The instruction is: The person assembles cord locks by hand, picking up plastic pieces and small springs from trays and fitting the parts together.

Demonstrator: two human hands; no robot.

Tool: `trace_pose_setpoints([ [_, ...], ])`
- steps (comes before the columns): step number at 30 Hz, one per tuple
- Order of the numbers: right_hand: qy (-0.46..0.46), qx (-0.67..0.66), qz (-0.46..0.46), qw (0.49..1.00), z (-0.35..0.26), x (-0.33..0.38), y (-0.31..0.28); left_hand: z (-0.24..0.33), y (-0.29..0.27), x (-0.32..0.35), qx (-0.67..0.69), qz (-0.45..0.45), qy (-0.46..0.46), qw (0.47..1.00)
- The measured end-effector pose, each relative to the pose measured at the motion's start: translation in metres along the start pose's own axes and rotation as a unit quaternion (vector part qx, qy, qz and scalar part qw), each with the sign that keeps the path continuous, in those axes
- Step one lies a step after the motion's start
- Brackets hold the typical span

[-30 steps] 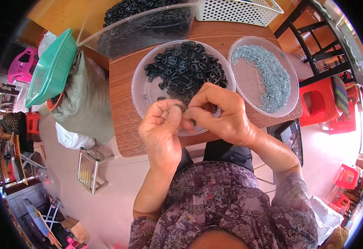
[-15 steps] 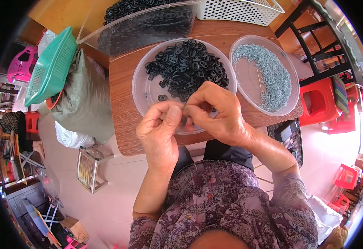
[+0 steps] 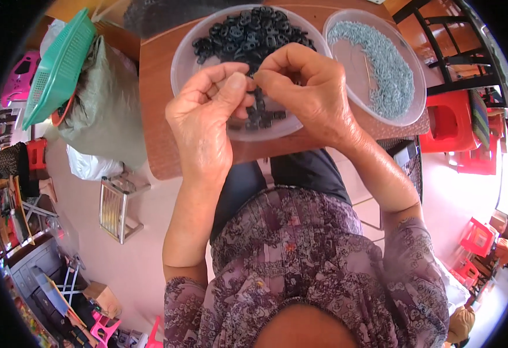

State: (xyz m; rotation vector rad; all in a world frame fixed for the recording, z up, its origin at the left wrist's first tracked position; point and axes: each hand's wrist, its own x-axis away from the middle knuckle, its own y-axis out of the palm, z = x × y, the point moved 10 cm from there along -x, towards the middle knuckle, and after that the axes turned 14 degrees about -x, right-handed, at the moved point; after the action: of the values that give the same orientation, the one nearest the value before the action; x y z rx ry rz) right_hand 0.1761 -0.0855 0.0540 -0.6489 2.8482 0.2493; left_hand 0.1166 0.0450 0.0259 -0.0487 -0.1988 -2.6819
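Both hands meet over a round clear plastic tub (image 3: 291, 129) that holds a pile of small black oval plastic pieces with holes (image 3: 242, 32). My left hand (image 3: 201, 116) is closed, thumb against the fingers. Close beside it, my right hand (image 3: 312, 93) pinches with thumb and forefinger, the tips nearly touching those of the left. Whatever lies between the fingertips is too small to make out. Right of this tub stands another clear one (image 3: 399, 120), full of small grey-blue slender pieces (image 3: 402, 81), with a thin stick (image 3: 367, 72) inside.
The wooden table (image 3: 158, 116) carries both tubs. Left of it are a teal basket (image 3: 62, 69), a grey-green sack (image 3: 103, 110) and a small metal-framed stool (image 3: 117, 209). Red plastic stools (image 3: 451, 122) and a black metal rack (image 3: 457, 46) stand at the right.
The view has shifted, so the table and tubs sit higher in the picture. My hands stay together over the tub of black pieces, still pinched.
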Motion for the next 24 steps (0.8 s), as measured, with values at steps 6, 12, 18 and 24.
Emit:
trace_pose_setpoints([
  [6,-0.027,0.012,-0.061,0.998,-0.016,0.015,0.023,0.006,-0.008,0.014,0.014,-0.013,0.031,0.999],
  [12,-0.136,0.048,-0.063,0.988,-0.042,0.021,0.025,0.027,-0.004,0.02,0.026,-0.022,0.059,0.998],
  [18,-0.143,0.113,-0.086,0.979,-0.048,0.034,0.019,0.026,0.007,0.027,0.021,-0.023,0.042,0.999],
  [24,-0.172,0.129,-0.103,0.971,-0.041,0.058,0.02,0.0,0.006,0.044,-0.037,-0.062,-0.015,0.997],
])
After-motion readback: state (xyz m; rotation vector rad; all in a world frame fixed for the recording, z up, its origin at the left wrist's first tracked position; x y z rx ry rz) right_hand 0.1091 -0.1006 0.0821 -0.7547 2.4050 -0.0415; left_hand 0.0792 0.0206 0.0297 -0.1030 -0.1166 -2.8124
